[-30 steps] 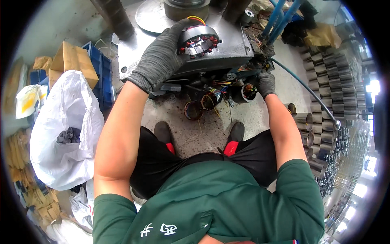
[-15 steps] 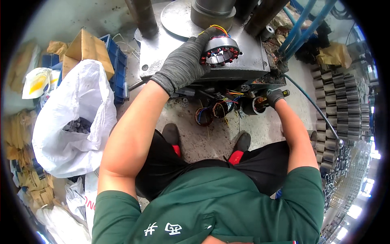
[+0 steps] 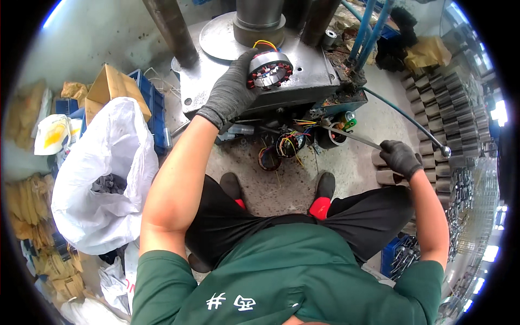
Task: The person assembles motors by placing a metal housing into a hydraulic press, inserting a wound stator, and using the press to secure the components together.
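My gloved left hand [image 3: 232, 89] is closed round the side of a motor stator [image 3: 265, 62], a metal ring with red-tied windings and yellow and red lead wires. It holds the ring tilted above the front edge of the press table [image 3: 303, 89]. Lower on the right, my gloved right hand [image 3: 401, 157] grips one end of a long flat metal bar [image 3: 358, 139]. The bar's other end lies over a dark round cup [image 3: 326, 141], from which a green-handled tool [image 3: 349, 123] sticks out. Its exact tip is hard to make out.
Two more wound stators [image 3: 270, 158] with loose wires stand on the floor below the table. The press column [image 3: 259, 21] rises behind. A white sack [image 3: 70, 200] and blue crates [image 3: 157, 103] stand left; stacked metal cylinders [image 3: 441, 111] fill the right side.
My right hand has drawn back from the cup toward the right and now holds the long metal bar in plain view. The left hand still holds the stator, over the table edge.
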`<state>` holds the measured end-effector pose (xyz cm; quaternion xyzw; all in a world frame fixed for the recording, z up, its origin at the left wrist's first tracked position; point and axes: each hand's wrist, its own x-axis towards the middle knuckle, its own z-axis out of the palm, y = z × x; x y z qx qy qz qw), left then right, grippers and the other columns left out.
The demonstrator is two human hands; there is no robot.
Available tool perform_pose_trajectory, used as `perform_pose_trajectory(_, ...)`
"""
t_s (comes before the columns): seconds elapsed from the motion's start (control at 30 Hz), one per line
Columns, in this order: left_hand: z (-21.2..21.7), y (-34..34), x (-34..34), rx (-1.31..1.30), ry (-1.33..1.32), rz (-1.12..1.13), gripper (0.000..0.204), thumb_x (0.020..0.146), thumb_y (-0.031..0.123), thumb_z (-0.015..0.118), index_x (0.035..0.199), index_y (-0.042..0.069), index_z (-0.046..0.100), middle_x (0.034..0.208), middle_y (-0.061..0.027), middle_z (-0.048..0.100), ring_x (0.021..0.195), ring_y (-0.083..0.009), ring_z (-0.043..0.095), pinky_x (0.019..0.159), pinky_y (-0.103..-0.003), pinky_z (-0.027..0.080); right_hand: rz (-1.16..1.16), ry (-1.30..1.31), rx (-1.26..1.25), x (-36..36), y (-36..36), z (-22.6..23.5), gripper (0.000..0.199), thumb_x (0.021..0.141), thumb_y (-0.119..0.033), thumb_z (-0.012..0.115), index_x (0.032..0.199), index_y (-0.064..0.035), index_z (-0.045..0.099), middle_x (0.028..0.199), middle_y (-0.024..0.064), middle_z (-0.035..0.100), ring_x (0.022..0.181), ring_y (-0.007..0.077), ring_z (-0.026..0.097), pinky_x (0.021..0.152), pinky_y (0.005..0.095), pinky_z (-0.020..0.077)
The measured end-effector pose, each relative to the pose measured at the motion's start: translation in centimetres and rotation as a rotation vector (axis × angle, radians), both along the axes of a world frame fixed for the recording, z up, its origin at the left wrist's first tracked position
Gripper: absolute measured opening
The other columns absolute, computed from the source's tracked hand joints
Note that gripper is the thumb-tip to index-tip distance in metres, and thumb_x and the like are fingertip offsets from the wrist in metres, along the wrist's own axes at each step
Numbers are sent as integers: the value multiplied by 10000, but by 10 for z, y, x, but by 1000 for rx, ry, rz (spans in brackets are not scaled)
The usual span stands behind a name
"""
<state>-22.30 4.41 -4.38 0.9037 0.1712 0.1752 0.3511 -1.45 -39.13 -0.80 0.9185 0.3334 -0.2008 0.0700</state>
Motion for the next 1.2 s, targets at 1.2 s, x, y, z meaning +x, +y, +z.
perform_pose_trajectory(1.2,-15,-29,1,32,-155,112,759,775,86,812,1415,48,406,1263,-216,623,1129,-342,652,979,-425,538,389,-65,674,-105,169,-41,384,976,-204,613,1356,-149,600,886,214,687,810,402,676,693,504,526)
